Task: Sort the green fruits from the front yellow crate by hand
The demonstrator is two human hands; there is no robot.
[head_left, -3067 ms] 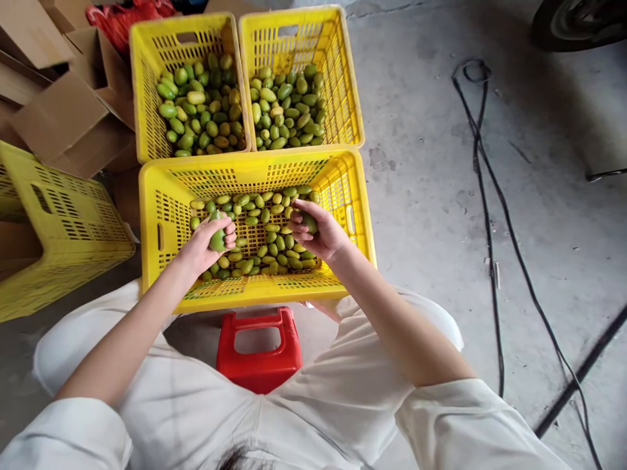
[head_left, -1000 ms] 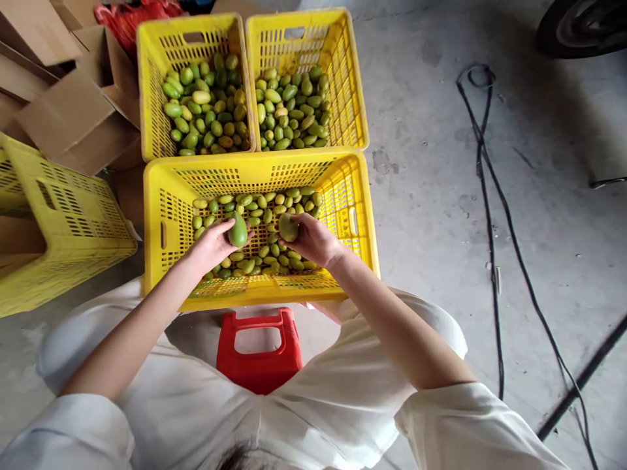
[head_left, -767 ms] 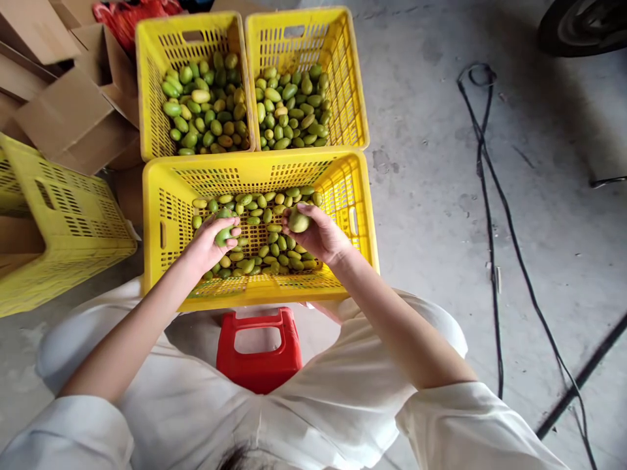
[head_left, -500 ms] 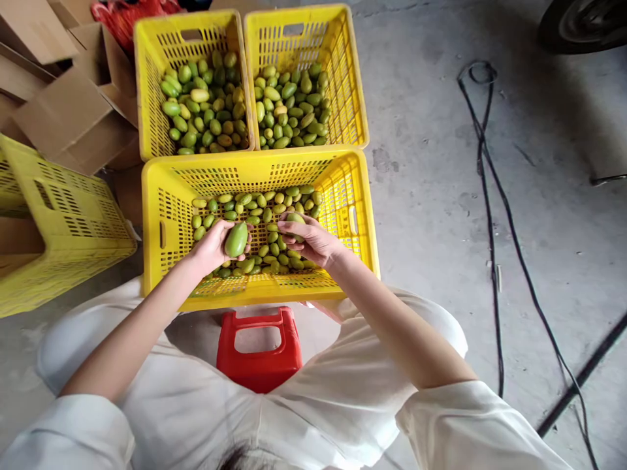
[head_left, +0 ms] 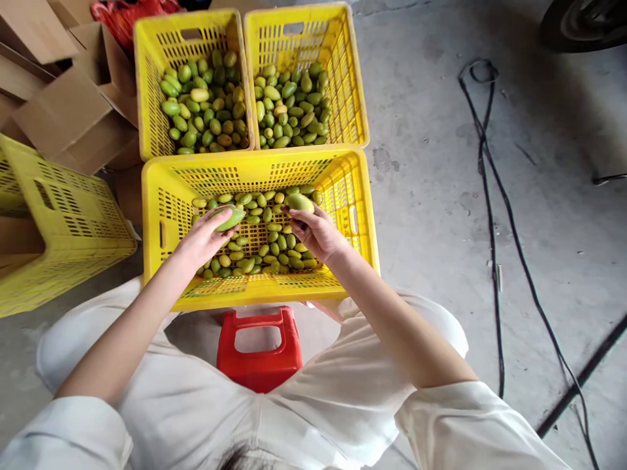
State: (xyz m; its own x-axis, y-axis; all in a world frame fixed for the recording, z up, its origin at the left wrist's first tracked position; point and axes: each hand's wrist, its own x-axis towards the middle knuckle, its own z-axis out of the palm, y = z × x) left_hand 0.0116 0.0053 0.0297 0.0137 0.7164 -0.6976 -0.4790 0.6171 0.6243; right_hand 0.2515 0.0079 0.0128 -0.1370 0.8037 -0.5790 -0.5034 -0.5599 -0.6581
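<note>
My left hand (head_left: 203, 238) is closed around a green mango (head_left: 232, 218), held over the left part of the front yellow crate (head_left: 259, 299). Fingers and thumb of my right hand (head_left: 321, 234) grip a paler yellow-green mango (head_left: 300, 203) above the crate's right half. Both fruits are raised over many small green and yellowish mangoes (head_left: 281, 243) lying loosely on the slatted crate bottom. Some of those are hidden behind my hands.
Behind stand a left yellow crate (head_left: 145, 85) and a right yellow crate (head_left: 363, 104), both holding mangoes. Another yellow crate (head_left: 78, 215) and cardboard boxes (head_left: 63, 117) are at left. A red stool (head_left: 259, 369) sits between my legs. Black cable (head_left: 509, 215) lies on the floor.
My left hand has moved slightly left and up, turning its mango sideways. My right hand has turned, lifting its mango up so that more of it shows.
</note>
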